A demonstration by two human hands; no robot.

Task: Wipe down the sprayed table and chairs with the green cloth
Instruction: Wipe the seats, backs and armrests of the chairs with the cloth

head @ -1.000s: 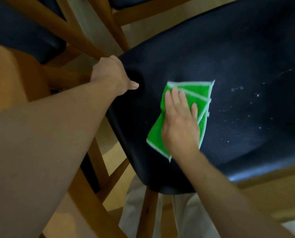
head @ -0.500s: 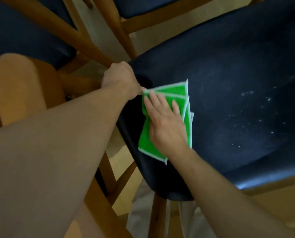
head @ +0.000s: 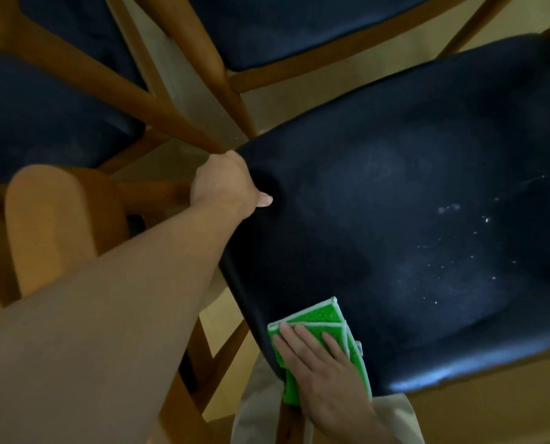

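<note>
Your right hand (head: 323, 370) presses the green cloth (head: 315, 322) flat-fingered at the seat's (head: 395, 187) near-left corner, lower centre of frame. The remaining spray droplets (head: 452, 245) lie up and right of it, so sweep that way. Your left hand (head: 225, 184) grips the seat's left edge. No writing is legible.

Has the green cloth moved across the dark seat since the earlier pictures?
Yes. The green cloth, under the right hand, has slid from beside the left hand down to the dark seat's near corner.
</note>
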